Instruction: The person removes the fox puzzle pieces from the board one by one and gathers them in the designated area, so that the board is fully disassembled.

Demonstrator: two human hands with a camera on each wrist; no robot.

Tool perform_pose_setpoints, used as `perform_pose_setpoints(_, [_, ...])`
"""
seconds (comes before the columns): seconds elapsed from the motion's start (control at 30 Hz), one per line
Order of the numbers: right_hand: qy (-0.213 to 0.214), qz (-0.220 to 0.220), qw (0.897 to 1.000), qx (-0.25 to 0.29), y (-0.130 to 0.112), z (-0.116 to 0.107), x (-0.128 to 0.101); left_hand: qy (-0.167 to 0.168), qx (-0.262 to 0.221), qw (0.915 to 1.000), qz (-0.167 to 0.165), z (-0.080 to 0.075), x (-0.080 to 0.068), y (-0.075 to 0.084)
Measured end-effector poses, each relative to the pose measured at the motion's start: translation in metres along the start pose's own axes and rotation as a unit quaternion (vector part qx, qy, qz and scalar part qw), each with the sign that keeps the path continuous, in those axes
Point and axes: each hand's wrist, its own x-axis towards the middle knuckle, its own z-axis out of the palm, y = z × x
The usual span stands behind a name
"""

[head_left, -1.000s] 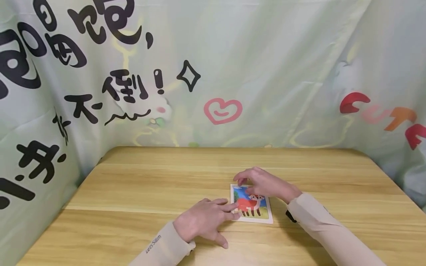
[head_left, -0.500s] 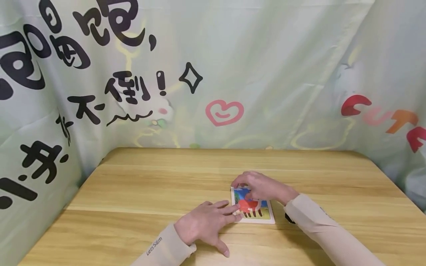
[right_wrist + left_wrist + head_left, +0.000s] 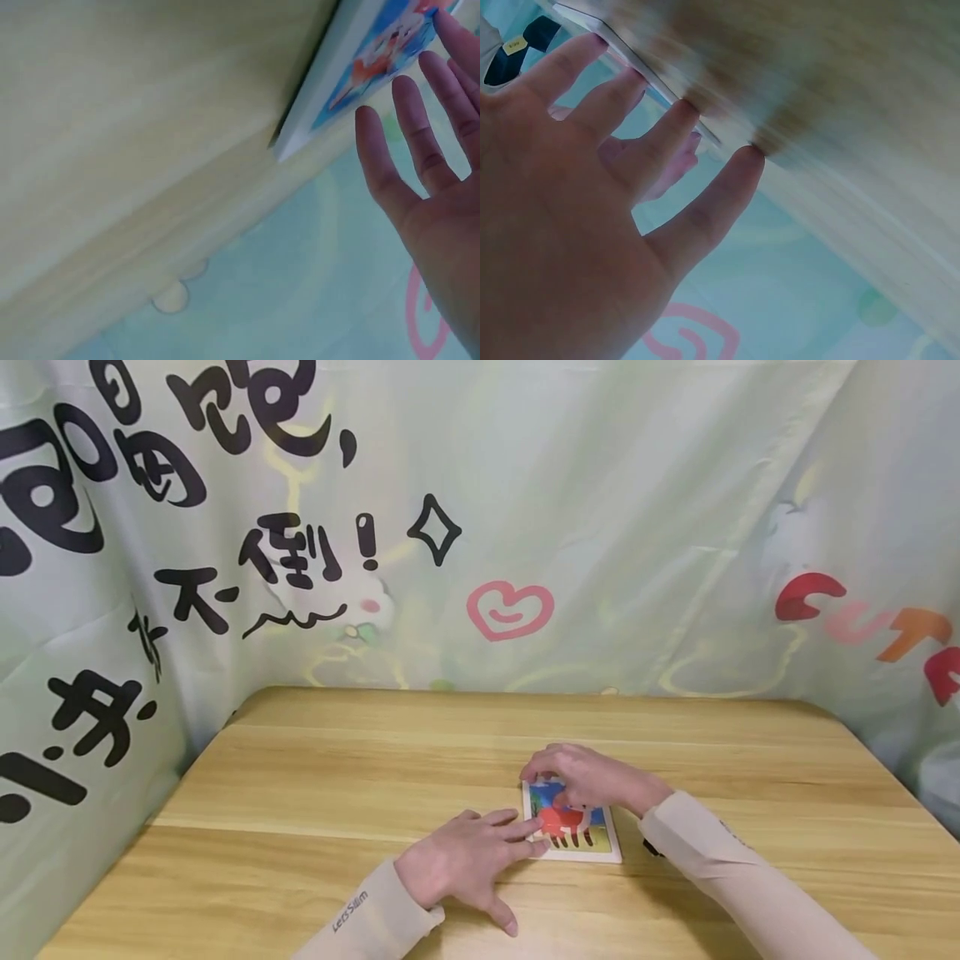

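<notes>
A small square picture board [image 3: 576,858] with a white border lies on the table, printed with a red-and-white animal with dark legs on blue and yellow ground. My left hand [image 3: 461,856] is spread flat, its fingertips over the board's left edge and the thumb out on the tabletop. In the left wrist view, the fingers of my left hand [image 3: 592,187] line up along the board's edge. My right hand [image 3: 588,777] arches over the far part, fingertips at the far-left corner, thumb above the picture, hiding the animal's head. In the right wrist view, a finger of my right hand [image 3: 442,142] touches the picture.
The wooden table [image 3: 337,760] reaches back to a pale printed curtain [image 3: 637,527] hanging behind and at both sides. Black lettering, a pink heart [image 3: 510,610] and coloured letters decorate the curtain. A dark band [image 3: 652,848] shows under my right cuff.
My right hand has come down from above the board's far edge, its fingertips now at the far-left corner and thumb on the picture. My left hand stays spread at the left edge.
</notes>
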Motion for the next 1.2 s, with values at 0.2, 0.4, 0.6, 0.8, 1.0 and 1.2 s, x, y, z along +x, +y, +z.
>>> perform_pose_setpoints(0.2, [-0.009, -0.049, 0.998, -0.043, -0.001, -0.003, 0.004, 0.007, 0.003, 1.0000, -0.002, 0.000, 0.000, -0.001])
perform_pose_setpoints(0.4, [-0.020, -0.066, 0.995, -0.073, 0.000, -0.007, 0.003, 0.007, 0.019, 0.9998, -0.005, -0.002, 0.001, 0.001])
perform_pose_setpoints(0.6, [-0.015, -0.077, 0.994, -0.078, 0.002, -0.006, 0.001, -0.001, 0.018, 0.9997, -0.014, -0.003, 0.002, 0.002])
perform_pose_setpoints(0.8, [-0.022, -0.091, 0.992, -0.080, 0.001, -0.006, 0.006, 0.000, 0.014, 0.9998, -0.015, -0.002, 0.000, 0.001])
perform_pose_setpoints(1.0, [-0.023, -0.090, 0.994, -0.050, 0.006, -0.006, 0.009, 0.006, 0.011, 0.9999, -0.010, -0.002, 0.001, 0.002])
perform_pose_setpoints(1.2, [-0.015, -0.107, 0.993, -0.054, 0.008, -0.006, 0.012, 0.008, 0.007, 0.9999, -0.006, -0.003, 0.002, 0.001])
